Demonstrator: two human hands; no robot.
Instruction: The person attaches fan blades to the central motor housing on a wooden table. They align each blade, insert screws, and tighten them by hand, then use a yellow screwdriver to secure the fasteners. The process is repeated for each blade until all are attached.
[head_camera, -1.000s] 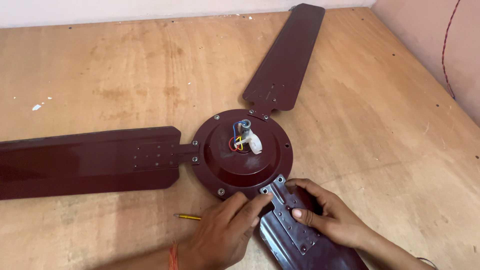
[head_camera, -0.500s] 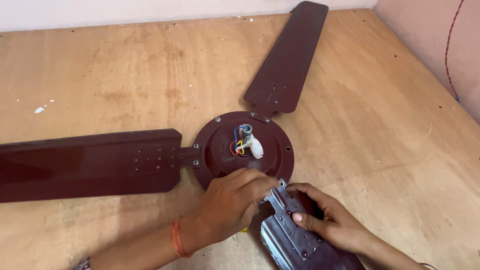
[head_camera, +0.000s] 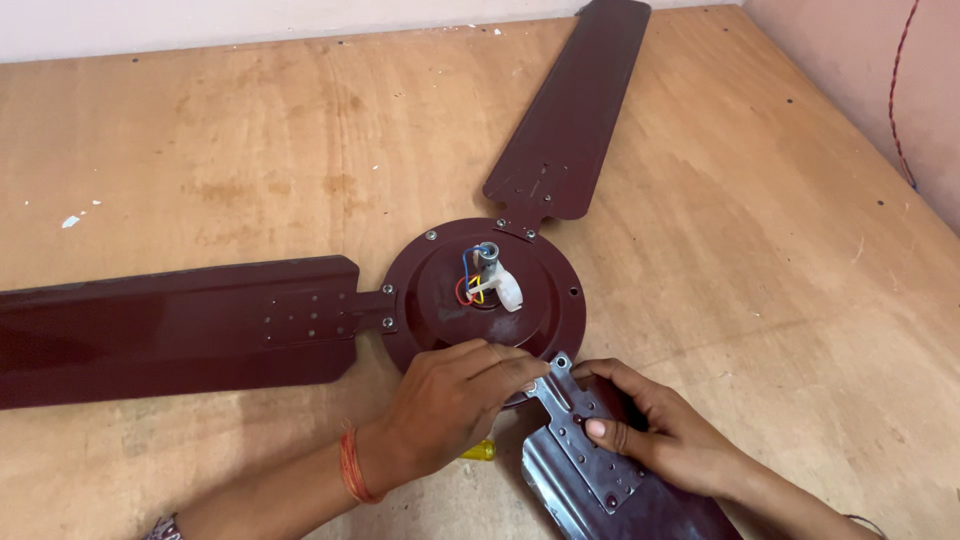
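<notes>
Since before, left hand slid onto the glossy maroon motor hub, fingers curled, hiding a yellow screwdriver; right hand pinches the metal blade bracket, partly cut off.

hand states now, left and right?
Left hand: fingers pinched together at the rim of the round maroon fan motor housing; contents hidden.
Right hand: closed on the near maroon fan blade's metal bracket.

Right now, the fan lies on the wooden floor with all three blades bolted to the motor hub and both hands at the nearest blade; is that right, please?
Not quite: the head view shows only two blades bolted to the motor hub. The nearest blade looks detached, its bracket held at the rim by the left hand and right hand.
</notes>
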